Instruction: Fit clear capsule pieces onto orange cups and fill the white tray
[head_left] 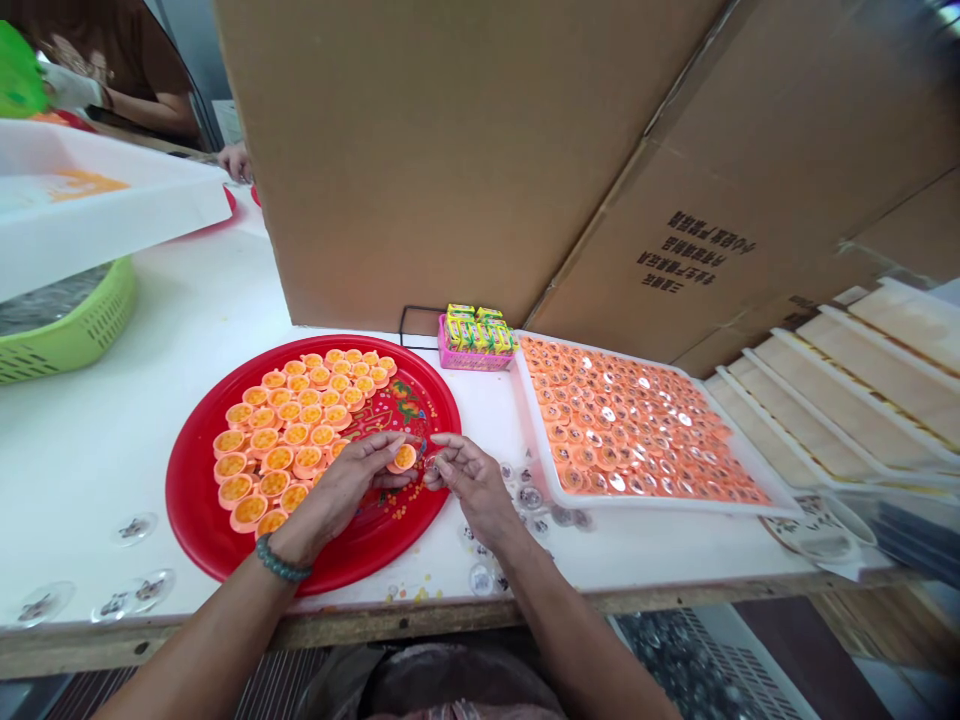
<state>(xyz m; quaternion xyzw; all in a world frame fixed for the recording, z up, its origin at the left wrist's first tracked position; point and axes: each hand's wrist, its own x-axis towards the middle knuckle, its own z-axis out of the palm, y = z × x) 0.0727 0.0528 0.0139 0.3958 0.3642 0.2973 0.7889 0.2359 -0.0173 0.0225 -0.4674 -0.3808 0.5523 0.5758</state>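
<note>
Over the right part of a round red tray point(191, 500), my left hand point(341, 488) holds a small orange cup point(403, 458) with yellow bits inside, gripped at its rim. Close beside it my right hand point(478, 490) pinches a small transparent disc point(432, 463), partly hidden by the fingers. Many more orange cups point(296, 434) with yellow bits stand in rows on the left part of the tray. Loose transparent discs point(530, 497) with printed pictures lie on the table under and beside my right wrist.
A white tray point(534, 440) of covered orange cups stands at right. Behind sit a pink basket point(476, 360) of small yellow-green packets and a tall cardboard box point(450, 170). A green basket point(105, 320) and a white bin point(150, 220) are at left, near another person point(157, 90).
</note>
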